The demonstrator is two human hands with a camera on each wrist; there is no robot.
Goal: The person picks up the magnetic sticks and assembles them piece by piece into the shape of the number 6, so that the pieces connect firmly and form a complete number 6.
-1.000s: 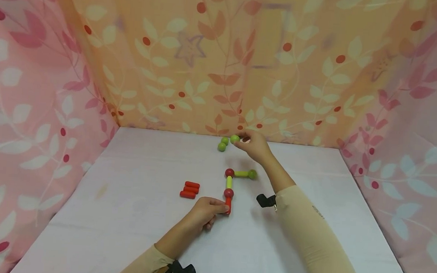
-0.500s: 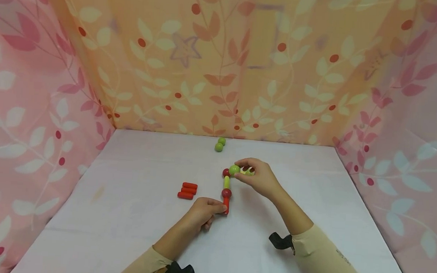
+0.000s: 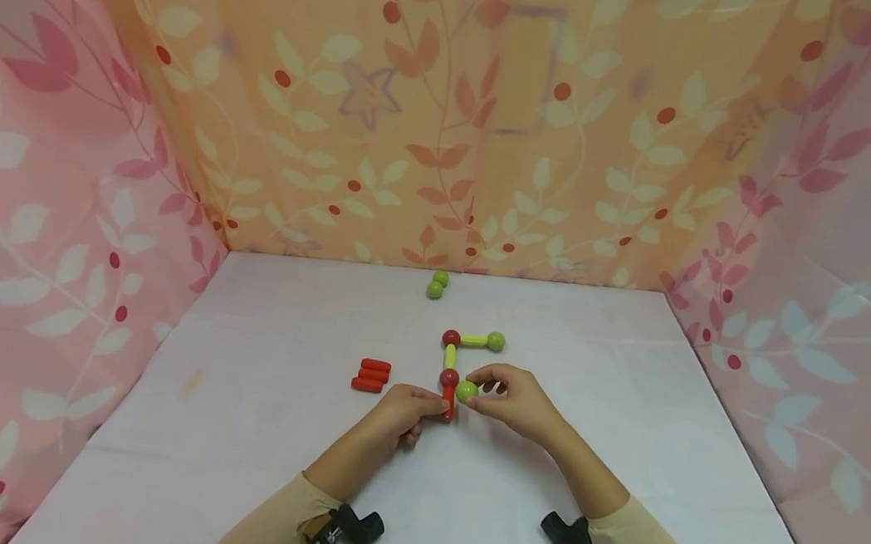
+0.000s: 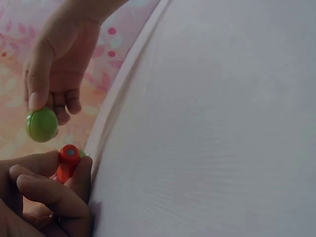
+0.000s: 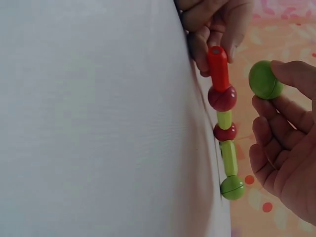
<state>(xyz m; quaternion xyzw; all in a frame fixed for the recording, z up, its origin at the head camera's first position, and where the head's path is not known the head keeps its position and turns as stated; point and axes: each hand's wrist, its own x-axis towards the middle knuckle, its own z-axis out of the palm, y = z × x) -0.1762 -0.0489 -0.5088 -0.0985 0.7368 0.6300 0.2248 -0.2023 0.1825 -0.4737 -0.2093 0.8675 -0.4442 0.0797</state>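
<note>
My left hand (image 3: 397, 415) pinches a red rod (image 5: 218, 69), the near end of a jointed chain lying on the table. From that rod the chain runs through a red ball (image 3: 449, 378), a yellow-green rod (image 3: 450, 357), and a second red ball (image 3: 450, 338). There it bends right along another yellow-green rod (image 3: 474, 341) to a green ball (image 3: 496, 341). A loose green ball (image 5: 265, 80) is held between thumb and fingers of my right hand (image 3: 515, 400), just right of the red rod and apart from it. The rod's free end shows a grey metallic spot in the left wrist view.
Several red rods (image 3: 372, 375) lie side by side left of the chain. Two green balls (image 3: 437, 285) sit near the back edge of the white table (image 3: 291, 313). Patterned cloth (image 3: 445, 123) hangs behind and along both sides.
My right hand has picked a green ball from the group at the back and brought it toward me, down beside the red rod. My left hand keeps its hold on the rod.
</note>
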